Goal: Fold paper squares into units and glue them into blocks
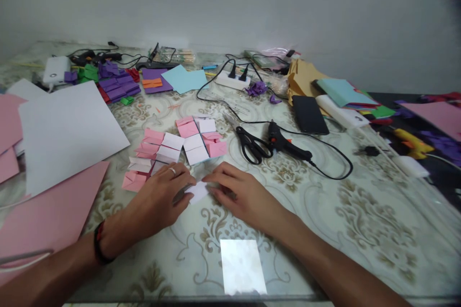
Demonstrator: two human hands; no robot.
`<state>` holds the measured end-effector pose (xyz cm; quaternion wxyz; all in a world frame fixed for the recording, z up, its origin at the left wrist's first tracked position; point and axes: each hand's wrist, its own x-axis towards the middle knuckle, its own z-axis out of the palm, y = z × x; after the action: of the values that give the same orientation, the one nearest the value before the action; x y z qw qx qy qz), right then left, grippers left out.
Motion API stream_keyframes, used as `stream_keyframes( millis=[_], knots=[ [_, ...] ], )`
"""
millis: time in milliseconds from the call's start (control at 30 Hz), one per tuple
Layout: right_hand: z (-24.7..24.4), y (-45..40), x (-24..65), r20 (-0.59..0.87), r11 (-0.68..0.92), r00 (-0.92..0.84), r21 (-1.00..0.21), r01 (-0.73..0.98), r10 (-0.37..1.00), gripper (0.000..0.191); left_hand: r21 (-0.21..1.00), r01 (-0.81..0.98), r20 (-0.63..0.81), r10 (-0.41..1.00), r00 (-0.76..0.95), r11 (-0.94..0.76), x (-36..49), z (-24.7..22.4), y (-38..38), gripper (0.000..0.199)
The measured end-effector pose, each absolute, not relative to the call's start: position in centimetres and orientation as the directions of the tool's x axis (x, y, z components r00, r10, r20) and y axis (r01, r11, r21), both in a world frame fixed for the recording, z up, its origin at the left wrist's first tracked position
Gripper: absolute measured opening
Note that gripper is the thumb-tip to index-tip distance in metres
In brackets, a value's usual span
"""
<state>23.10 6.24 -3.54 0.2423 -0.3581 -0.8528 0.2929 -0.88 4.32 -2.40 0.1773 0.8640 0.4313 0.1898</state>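
Note:
A small white piece of paper [198,194] lies between my two hands, low over the tabletop. My left hand [163,191], with a ring and a dark wristband, grips its left edge with thumb and curled fingers. The fingertips of my right hand [242,193] close on its right edge. Just beyond my left hand are folded pink and white paper units [172,147] in rows. Another group of folded units [195,148] stands beside them, near my fingertips. Towards me on the table lies a white paper square [243,266].
Black scissors [252,145] and a black glue gun [290,144] with its cord lie at right of centre. Large white [72,129] and pink sheets [54,220] cover the left side. A power strip [233,80], dark phone-like slab [309,114] and coloured papers [347,92] are farther back.

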Motion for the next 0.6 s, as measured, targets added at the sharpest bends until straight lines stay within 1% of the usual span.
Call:
stream_keyframes(
  millis=[200,300,400,467,600],
  knots=[
    [-3.97,6.23,23.16,0.205,0.594,-0.652,-0.661,0.458,0.731,0.024,0.545,0.631,0.093,0.788,0.609,-0.552,-0.79,-2.57,4.23,0.012],
    [-3.81,6.19,23.14,0.217,0.595,-0.656,-0.678,0.431,0.723,0.023,0.572,0.601,0.086,0.769,0.633,-0.558,-0.69,-2.44,4.14,0.014],
    [-3.56,6.13,23.07,0.212,0.598,-0.668,-0.681,0.423,0.714,0.022,0.590,0.608,0.068,0.783,0.618,-0.531,-0.68,-2.42,4.06,0.015],
    [-3.45,6.09,23.02,0.210,0.603,-0.676,-0.678,0.420,0.707,0.021,0.594,0.619,0.043,0.789,0.613,-0.514,-0.72,-2.50,4.02,0.014],
    [-3.46,6.05,22.96,0.220,0.614,-0.687,-0.680,0.402,0.693,0.022,0.563,0.641,0.035,0.790,0.612,-0.522,-0.70,-2.71,3.93,0.011]
  ],
)
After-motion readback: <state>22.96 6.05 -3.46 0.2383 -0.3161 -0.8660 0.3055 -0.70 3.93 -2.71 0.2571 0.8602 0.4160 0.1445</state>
